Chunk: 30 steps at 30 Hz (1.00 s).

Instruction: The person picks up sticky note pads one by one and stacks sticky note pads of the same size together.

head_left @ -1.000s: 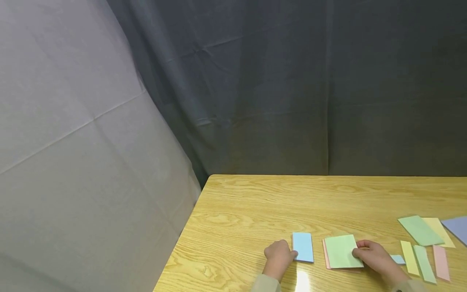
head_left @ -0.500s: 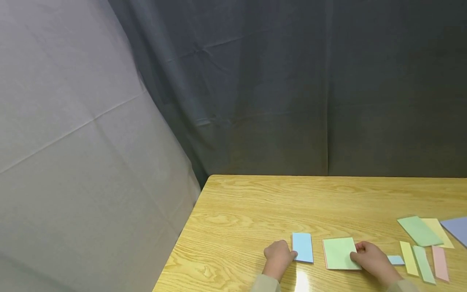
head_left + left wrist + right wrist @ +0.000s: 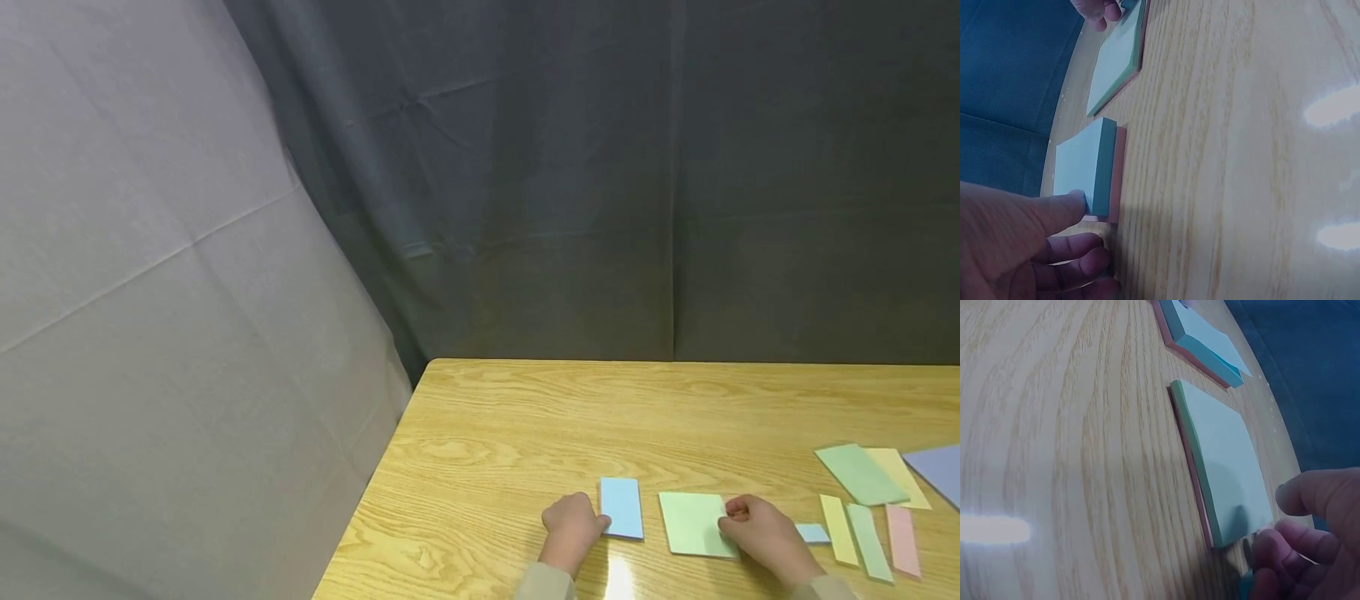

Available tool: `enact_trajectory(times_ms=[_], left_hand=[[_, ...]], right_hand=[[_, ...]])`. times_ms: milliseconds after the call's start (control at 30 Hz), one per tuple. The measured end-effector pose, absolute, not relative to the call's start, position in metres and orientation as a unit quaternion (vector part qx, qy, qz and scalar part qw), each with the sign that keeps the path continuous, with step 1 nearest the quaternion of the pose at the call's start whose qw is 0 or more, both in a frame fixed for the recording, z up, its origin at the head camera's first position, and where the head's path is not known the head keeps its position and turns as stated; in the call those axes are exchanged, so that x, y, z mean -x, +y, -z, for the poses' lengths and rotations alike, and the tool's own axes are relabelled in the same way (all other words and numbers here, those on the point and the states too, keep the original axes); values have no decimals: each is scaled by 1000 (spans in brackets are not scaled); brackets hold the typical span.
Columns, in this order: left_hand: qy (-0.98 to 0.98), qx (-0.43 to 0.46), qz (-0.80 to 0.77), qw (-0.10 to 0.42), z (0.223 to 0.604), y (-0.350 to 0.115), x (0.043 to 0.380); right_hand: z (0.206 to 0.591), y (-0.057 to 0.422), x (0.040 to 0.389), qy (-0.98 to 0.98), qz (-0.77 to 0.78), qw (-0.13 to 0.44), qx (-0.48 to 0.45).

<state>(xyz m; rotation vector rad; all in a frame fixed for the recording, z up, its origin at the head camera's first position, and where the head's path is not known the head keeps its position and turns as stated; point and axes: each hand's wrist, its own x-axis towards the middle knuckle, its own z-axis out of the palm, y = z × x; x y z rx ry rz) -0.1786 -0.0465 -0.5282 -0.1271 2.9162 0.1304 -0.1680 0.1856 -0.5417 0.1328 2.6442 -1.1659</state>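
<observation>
A light blue sticky note pad [image 3: 621, 507] lies on top of a pink pad [image 3: 1119, 175], whose edge shows in the left wrist view. My left hand [image 3: 574, 527] holds this stack at its near left corner, thumb on the blue top and the other fingers curled low beside it. Right of it, a square light green sticky note pad [image 3: 696, 525] covers another pink pad [image 3: 1196, 487], their edges nearly lined up. My right hand [image 3: 765, 535] is at the green pad's right edge, with thumb and fingertips apart, close around its corner in the right wrist view.
Beside my right hand lies a small blue pad [image 3: 813, 533]. Further right are narrow yellow [image 3: 838, 530], green [image 3: 870, 542] and pink [image 3: 903, 540] strips. Behind them lie a larger green pad [image 3: 862, 473], a yellow pad [image 3: 904, 477] and a purple pad [image 3: 937, 472]. Grey curtains [image 3: 525, 208] border the table.
The green pad has been turned and lowered squarely over the pink one, which no longer peeks out in the head view. My right hand has shifted slightly left; the left hand has stayed.
</observation>
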Motion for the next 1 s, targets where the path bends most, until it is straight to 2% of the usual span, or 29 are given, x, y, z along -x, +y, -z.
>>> enact_trajectory(times_ms=[367,567,1000], left_hand=[[991,47,-54,117,524,-48,177],[991,47,-51,116,524,-49,177],[992,45,-45,112,523,-48,174]], right_hand=[[535,194,169,908,408,89,-31],[530,208,168,904,416,91,-34],[527,277,162,920,373,61,-105]])
